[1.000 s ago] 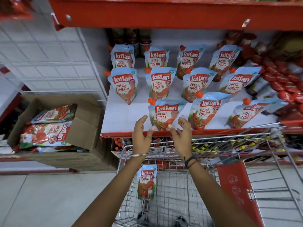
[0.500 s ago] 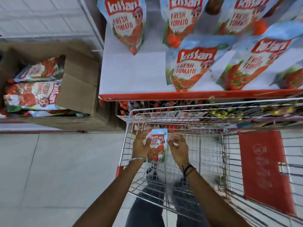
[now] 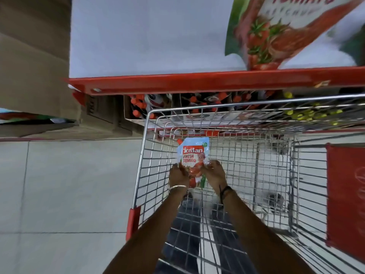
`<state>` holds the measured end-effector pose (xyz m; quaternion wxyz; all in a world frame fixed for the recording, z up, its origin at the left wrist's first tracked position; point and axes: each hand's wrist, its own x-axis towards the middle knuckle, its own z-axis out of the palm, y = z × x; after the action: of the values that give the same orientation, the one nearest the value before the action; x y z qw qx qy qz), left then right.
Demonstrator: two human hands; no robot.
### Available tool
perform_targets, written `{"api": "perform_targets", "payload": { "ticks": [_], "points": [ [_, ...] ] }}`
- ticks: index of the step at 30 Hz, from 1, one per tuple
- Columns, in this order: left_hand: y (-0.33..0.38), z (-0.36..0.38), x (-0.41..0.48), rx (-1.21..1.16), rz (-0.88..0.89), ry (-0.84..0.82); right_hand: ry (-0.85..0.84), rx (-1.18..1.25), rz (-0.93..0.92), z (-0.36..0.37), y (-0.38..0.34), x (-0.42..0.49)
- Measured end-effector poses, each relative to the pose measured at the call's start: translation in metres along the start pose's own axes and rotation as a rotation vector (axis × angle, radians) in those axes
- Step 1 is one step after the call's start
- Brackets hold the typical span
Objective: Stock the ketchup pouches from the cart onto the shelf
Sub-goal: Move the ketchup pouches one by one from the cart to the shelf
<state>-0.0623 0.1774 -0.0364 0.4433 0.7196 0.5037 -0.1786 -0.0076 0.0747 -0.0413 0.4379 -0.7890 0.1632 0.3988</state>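
Since half a second earlier the view had tipped further down and drawn closer to the shelf point(image 3: 197, 84), so that only one large blurred pouch point(image 3: 276, 36) on it remained in sight at the upper right, while both hands had stayed on the same ketchup pouch point(image 3: 194, 155) inside the cart point(image 3: 146, 147). The left hand point(image 3: 178, 176) was closed on the pouch's lower left edge, and the right hand point(image 3: 214, 175) was closed on its lower right edge, the two hands just beside each other with the pouch between them. The pouch stood upright, label facing the camera, its orange cap at the top left corner, and it sat within the wire basket, beyond the fingertips and near the cart's far wall. Whether its bottom rested on the cart's floor could not be told. A thin bangle point(image 3: 177, 187) circled the left wrist and a dark band point(image 3: 225, 191) the right. Well beyond the hands, past the cart's far rim, ran the red front edge of the shelf, with a bare white surface behind it. Below that edge, rows of bottles point(image 3: 138, 107) with orange caps showed on a lower level. To the left of the left hand, well apart, stood a cardboard box point(image 3: 35, 76) above the pale tiled floor point(image 3: 69, 184).
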Motion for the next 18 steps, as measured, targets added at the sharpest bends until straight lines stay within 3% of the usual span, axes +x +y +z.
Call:
{"api": "perform_targets", "payload": {
  "ticks": [8, 14, 18],
  "points": [
    [0.008, 0.003, 0.017, -0.085, -0.198, -0.001, -0.029, -0.06, 0.034, 0.006, 0.006, 0.021],
    [0.013, -0.013, 0.003, -0.024, -0.097, -0.057, 0.057, -0.032, -0.005, -0.01, 0.0, -0.001],
    [0.024, -0.035, -0.035, -0.2, -0.105, 0.028, 0.048, 0.008, -0.101, -0.026, -0.019, -0.034]
  ]
}}
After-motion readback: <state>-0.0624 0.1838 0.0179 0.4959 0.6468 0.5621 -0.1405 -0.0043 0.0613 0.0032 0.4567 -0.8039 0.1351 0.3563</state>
